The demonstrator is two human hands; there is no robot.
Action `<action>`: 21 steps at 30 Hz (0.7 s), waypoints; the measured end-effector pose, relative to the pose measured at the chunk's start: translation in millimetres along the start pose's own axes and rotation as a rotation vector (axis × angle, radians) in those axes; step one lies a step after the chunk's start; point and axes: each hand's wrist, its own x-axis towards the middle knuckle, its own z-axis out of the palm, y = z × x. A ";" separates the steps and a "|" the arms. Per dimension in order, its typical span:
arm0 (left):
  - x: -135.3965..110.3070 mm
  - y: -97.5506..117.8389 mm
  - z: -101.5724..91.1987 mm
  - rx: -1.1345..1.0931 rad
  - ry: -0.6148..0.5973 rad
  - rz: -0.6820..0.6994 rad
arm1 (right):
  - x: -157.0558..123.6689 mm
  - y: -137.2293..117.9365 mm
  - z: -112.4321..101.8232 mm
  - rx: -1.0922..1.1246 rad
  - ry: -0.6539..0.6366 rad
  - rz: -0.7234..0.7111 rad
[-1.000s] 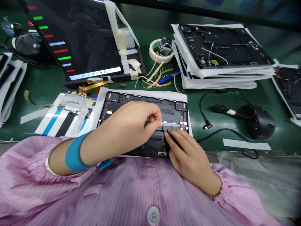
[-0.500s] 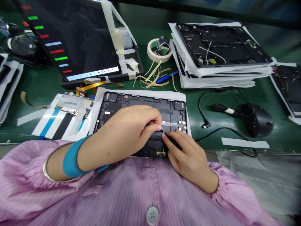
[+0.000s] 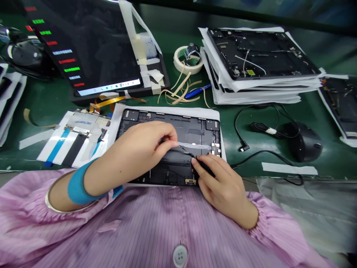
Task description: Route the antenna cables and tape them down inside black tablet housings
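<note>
A black tablet back housing (image 3: pixel 178 128) lies in front of me on white paper. My left hand (image 3: pixel 147 149), with a blue band and a bangle at the wrist, reaches over it from the left. Its thumb and forefinger pinch the end of a thin black cable (image 3: pixel 185 150). From there the cable runs slanting to the fingertips of my right hand (image 3: pixel 221 180). That hand rests on the housing's lower right part, its closed fingers holding the cable down near a small gold-coloured board (image 3: pixel 190 182). What lies beneath the right fingers is mostly hidden.
Behind stand a lit screen (image 3: pixel 95 48), a tape roll (image 3: pixel 188 69) and a blue pen (image 3: pixel 197 91). A housing stack (image 3: pixel 262 56) is at back right; a mouse (image 3: pixel 304 143) and cables lie right. Left is a circuit board (image 3: pixel 86 123) with ribbon cables.
My left hand has drawn back to the left, showing a stretch of thin cable between the two hands. The right hand stays nearly where it was.
</note>
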 end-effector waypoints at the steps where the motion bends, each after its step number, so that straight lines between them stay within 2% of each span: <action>1: 0.1 -3.8 0.5 0.012 -0.011 -0.030 | 0.0 0.0 0.0 0.001 -0.003 0.001; 5: -2.3 -13.6 3.4 0.014 -0.068 -0.122 | 0.9 -0.3 0.3 -0.006 -0.012 0.017; 11: -6.5 -14.8 6.8 -0.027 -0.154 -0.224 | 4.0 -3.1 0.1 -0.031 -0.053 0.044; 21: -9.9 -13.6 10.6 -0.020 -0.169 -0.258 | 7.2 -4.6 -2.5 -0.095 -0.110 0.089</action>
